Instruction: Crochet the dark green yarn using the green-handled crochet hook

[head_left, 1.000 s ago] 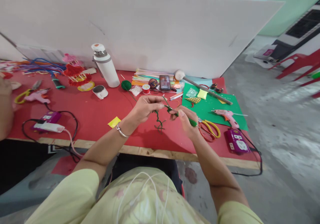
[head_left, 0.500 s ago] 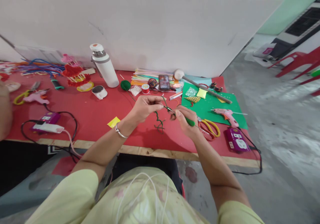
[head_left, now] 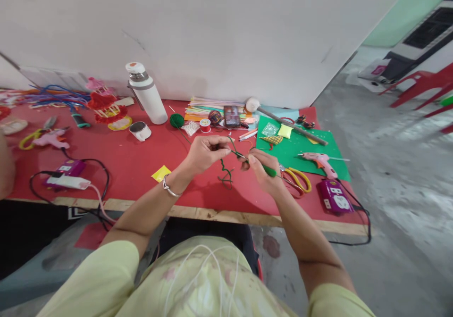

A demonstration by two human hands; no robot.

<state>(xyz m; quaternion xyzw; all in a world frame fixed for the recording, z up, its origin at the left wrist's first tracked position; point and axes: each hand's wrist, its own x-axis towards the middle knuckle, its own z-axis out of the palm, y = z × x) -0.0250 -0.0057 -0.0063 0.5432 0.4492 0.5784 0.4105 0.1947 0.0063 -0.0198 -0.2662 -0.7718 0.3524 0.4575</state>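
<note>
Over the red table my left hand [head_left: 204, 153] pinches dark green yarn [head_left: 225, 168], whose crocheted tail dangles in loose curls below the fingers. My right hand [head_left: 262, 168] is closed around the green handle of a crochet hook [head_left: 271, 171]. The hook's thin metal shaft points left and meets the yarn at my left fingertips; how the loop sits on its tip is too small to tell. From my left hand a strand leads back to a green yarn ball [head_left: 177, 120].
A white flask [head_left: 148, 95] and its cup [head_left: 140, 131] stand back left. Orange-handled scissors [head_left: 299, 180], a pink glue gun [head_left: 320, 162] and a purple power box [head_left: 335, 197] lie right. Another person's arm [head_left: 6, 161] shows at the left edge.
Hardly anything differs. Both hands keep their hold on the yarn and crochet hook, and the whole view has shifted very slightly.
</note>
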